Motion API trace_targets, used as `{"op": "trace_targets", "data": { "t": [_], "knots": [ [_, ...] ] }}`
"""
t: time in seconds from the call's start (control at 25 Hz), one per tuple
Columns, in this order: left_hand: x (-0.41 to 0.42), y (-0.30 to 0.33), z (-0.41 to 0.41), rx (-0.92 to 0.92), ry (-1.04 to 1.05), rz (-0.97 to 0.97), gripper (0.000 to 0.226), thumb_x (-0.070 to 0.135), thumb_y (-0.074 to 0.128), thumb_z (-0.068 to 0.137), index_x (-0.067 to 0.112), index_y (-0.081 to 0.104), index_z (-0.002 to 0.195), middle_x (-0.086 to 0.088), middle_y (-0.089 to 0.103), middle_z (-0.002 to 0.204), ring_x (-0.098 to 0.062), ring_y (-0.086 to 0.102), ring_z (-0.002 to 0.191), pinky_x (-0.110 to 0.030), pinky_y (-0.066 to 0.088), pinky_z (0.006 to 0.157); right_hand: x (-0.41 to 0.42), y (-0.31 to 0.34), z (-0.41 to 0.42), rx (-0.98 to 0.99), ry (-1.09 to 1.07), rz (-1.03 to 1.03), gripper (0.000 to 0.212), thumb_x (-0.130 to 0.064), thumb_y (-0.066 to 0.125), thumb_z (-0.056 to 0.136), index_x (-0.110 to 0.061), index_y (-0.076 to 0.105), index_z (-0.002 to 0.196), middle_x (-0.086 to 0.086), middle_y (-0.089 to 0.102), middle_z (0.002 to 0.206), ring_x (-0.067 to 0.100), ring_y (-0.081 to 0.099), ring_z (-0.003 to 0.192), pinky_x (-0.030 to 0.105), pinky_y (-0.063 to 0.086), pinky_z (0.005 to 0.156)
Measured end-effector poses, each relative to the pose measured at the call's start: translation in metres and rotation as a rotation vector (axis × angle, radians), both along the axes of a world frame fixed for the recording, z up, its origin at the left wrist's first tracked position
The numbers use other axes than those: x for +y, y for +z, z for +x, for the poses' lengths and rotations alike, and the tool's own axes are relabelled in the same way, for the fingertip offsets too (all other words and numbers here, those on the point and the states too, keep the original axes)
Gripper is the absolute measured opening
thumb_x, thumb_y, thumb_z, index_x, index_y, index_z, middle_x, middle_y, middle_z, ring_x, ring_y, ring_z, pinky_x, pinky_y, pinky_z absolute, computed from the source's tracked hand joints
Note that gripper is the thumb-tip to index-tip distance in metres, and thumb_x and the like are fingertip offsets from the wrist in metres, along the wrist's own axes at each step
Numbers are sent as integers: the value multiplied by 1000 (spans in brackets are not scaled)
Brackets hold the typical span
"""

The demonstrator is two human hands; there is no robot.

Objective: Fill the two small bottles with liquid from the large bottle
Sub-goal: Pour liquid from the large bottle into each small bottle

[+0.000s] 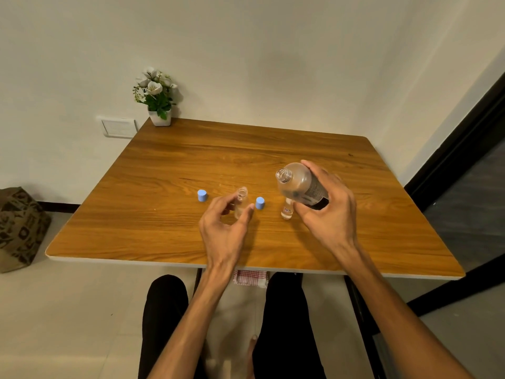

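Observation:
My right hand [326, 212] grips the large clear bottle [297, 184], uncapped and tilted with its mouth toward the left, held above the table. Right under it stands a small clear bottle [287, 212], partly hidden by the large one. A second small bottle [241, 199] stands uncapped near the table's middle. My left hand [225, 228] curls around this bottle with thumb and fingers apart on either side; whether they touch the glass I cannot tell. Two blue caps lie on the wood: one cap [202, 195] to the left, the other cap [260, 202] between the small bottles.
The wooden table [191, 160] carries a white pot of flowers [158, 99] at its far left corner by the wall. A patterned bag [19, 228] sits on the floor to the left. A dark door frame [464, 149] runs along the right.

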State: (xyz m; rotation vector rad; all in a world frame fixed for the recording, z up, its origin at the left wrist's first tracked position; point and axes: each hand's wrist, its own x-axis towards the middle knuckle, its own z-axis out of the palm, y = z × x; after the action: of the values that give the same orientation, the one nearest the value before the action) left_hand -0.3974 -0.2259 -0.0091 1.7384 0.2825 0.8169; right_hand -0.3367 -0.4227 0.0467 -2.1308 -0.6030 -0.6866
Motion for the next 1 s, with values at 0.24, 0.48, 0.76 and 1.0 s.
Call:
{"op": "trace_targets", "data": {
  "t": [0.24, 0.48, 0.76, 1.0],
  "knots": [
    [-16, 22, -1, -134, -87, 36, 36, 17, 92, 80, 12, 79, 113, 3, 74, 98, -7, 66, 89, -21, 55, 78, -3, 23, 10, -146, -6, -183, 88, -7, 87, 69, -23, 57, 150, 2, 65, 145, 21, 56, 137, 45, 45, 115],
    [-22, 33, -2, -170, -117, 34, 34, 19, 91, 80, 12, 79, 111, 2, 73, 98, -6, 65, 86, -22, 54, 77, -9, 46, 17, -298, 25, -298, 80, -5, 81, 72, -16, 60, 148, 8, 63, 147, 28, 55, 139, 55, 41, 117],
    [-22, 35, -2, -173, -131, 27, 33, 18, 91, 80, 11, 79, 110, 0, 73, 98, -7, 65, 86, -21, 53, 77, -14, 54, 18, -367, 30, -359, 75, -1, 78, 72, -13, 63, 145, 11, 64, 145, 33, 55, 139, 58, 38, 118],
    [-23, 35, -1, -175, -124, 17, 33, 17, 92, 79, 11, 79, 109, 0, 73, 98, -4, 63, 85, -17, 51, 77, -13, 59, 18, -411, 20, -384, 70, -4, 76, 76, -13, 65, 144, 12, 65, 144, 34, 56, 138, 55, 36, 121]
  ]
}}
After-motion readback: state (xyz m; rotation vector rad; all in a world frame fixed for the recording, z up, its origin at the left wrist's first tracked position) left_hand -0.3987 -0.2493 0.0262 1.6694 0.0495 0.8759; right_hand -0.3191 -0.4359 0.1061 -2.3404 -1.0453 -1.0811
